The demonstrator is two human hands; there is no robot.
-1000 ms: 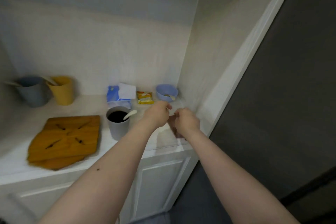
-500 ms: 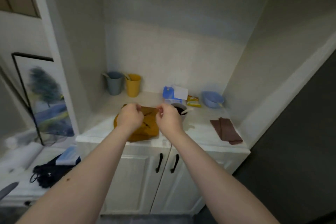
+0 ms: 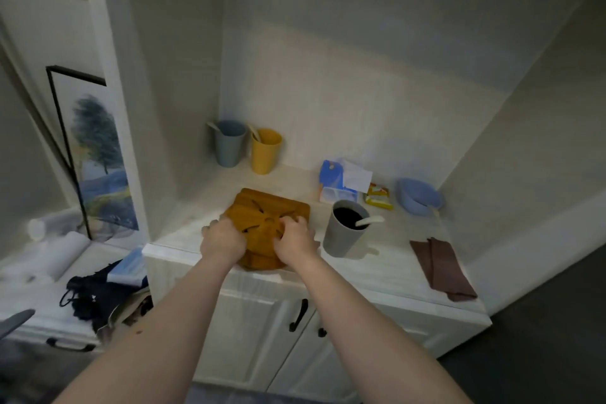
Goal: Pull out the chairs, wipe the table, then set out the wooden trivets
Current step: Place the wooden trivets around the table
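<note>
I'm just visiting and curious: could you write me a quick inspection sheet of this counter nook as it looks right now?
Surface: pale counter over white cabinet doors.
Job's things: stacked wooden trivets near the front edge; folded brown cloth lying at the right.
Clutter: grey cup with dark contents and a spoon, blue cup, yellow cup, blue carton, snack packet, blue bowl.
Hands: left hand and right hand both on the trivets, fingers curled over them.
Cables: nothing seen.
Surroundings: framed tree picture leaning at the left; dark bag on a lower shelf.
</note>
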